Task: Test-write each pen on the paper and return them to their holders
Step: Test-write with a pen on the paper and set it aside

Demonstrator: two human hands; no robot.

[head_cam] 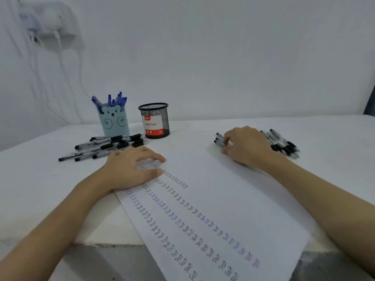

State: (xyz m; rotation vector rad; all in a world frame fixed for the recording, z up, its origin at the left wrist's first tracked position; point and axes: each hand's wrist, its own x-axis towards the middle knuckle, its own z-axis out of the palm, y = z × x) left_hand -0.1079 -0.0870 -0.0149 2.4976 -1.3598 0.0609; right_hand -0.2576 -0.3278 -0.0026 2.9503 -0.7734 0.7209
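A white bench (pixel 50 175) stands against a plain white wall (pixel 223 57), and high on the wall to the left of the mesh holder a socket with white cables (pixel 48 25) shows only as a blur. The black mesh holder (pixel 154 120) stands upright near the back of the bench, with a red and white "Ball Pens" pack inside it. Just beside it on the left stands a pale blue bear-faced holder (pixel 114 122) with blue-capped pens (pixel 113 100) upright in it. In front of the bear holder lies a loose heap of black-capped pens (pixel 105 146), their long axes running roughly left to right, nearly parallel to the bench's back edge. Well to the right of the mesh holder lies a second bunch of black pens (pixel 284 144), their long axes also running across, with the caps toward the right and slightly nearer the viewer.

The right hand (pixel 246 146) lies over this bunch, its fingers (pixel 225 138) curled down onto the pens at the tip end; whether they have actually taken hold of one I cannot tell. The paper (pixel 213 199) lies in front of the mesh holder, its long axis slanting from far left to near right, its near end overhanging the bench edge, with rows of handwritten test words in black and blue along it. The left hand (pixel 132 169) rests on its far left corner, fingers (pixel 160 159) loosely spread, pressing the sheet, holding nothing.
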